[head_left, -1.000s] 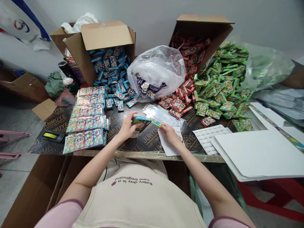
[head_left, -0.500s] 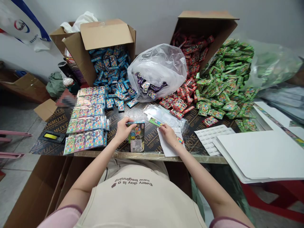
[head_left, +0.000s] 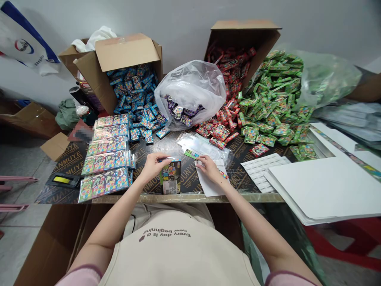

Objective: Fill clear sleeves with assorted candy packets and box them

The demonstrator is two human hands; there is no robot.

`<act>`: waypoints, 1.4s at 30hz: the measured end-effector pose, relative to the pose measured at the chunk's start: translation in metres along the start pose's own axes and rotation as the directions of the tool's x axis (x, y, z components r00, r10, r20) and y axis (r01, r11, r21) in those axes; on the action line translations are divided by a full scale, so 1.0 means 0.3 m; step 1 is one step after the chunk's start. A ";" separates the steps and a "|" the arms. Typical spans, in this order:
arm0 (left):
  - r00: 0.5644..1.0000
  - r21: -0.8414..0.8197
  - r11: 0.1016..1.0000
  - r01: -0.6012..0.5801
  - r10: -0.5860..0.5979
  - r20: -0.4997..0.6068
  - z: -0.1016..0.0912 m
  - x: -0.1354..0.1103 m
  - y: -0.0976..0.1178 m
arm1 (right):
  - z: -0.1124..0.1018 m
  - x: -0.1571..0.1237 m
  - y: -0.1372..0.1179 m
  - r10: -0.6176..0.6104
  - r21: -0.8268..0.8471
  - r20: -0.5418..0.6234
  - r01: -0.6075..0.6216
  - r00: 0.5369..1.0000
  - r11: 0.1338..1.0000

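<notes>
My left hand [head_left: 154, 167] is closed on the top left corner of a dark printed box [head_left: 172, 178], which stands at the table's front edge. A thin blue edge shows along the box's top. To the right, the bent fingers of my right hand [head_left: 209, 169] are at the right end of a small green printed strip [head_left: 191, 153]; the thumb is mostly hidden. Beneath that hand lies a white sheet [head_left: 212, 190], with a bit of a colourful packet [head_left: 224, 174] showing beside the wrist. Clear plastic sleeves [head_left: 205, 145] lie just behind.
Wrapped packet sets [head_left: 104, 184] are stacked left, beside a black tool with yellow [head_left: 62, 180]. Behind are blue packets [head_left: 135, 85], a plastic bag [head_left: 190, 85] of purple ones, red packets [head_left: 229, 71] and green packets [head_left: 274, 99]. White boards [head_left: 324, 186] overhang the right edge.
The view has shifted slightly. My right hand's fingers sit a little lower at the green strip's end and look more spread. My left hand stays on the box.
</notes>
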State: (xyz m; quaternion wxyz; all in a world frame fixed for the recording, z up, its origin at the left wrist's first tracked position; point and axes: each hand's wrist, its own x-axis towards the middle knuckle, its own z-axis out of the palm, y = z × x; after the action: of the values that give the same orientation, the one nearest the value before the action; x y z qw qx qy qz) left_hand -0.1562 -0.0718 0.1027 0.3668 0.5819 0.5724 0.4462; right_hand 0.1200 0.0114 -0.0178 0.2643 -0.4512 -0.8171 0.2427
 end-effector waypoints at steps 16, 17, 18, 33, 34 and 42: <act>0.992 -0.141 0.983 0.115 -0.107 0.062 -0.021 -0.005 0.047 | -0.033 0.078 -0.495 -0.023 0.558 -0.198 0.132 0.980 0.819; 0.994 -0.139 0.985 0.101 -0.095 0.050 -0.022 -0.007 0.046 | -0.034 0.077 -0.492 -0.013 0.565 -0.196 0.124 0.980 0.815; 0.996 -0.131 0.988 0.084 -0.080 0.038 -0.021 -0.008 0.045 | -0.036 0.078 -0.490 -0.006 0.576 -0.186 0.114 0.983 0.809; 0.804 0.372 0.721 -0.584 0.575 0.148 -0.021 -0.105 -0.007 | -0.027 -0.027 -0.447 -0.348 0.288 -0.267 0.419 0.898 0.861; 0.801 0.377 0.715 -0.589 0.577 0.159 -0.014 -0.106 -0.007 | -0.027 -0.033 -0.443 -0.350 0.292 -0.240 0.411 0.906 0.864; 0.832 0.331 0.767 -0.549 0.541 0.126 0.041 -0.103 0.010 | -0.142 0.031 -0.100 0.060 -0.006 -0.220 -0.063 0.974 0.998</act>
State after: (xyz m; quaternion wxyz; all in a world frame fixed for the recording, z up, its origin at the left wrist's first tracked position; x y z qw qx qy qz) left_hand -0.1420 -0.1019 0.0984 0.1174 0.7839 0.4454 0.4162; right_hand 0.1253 0.0118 0.0350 0.3423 -0.5020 -0.7702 0.1941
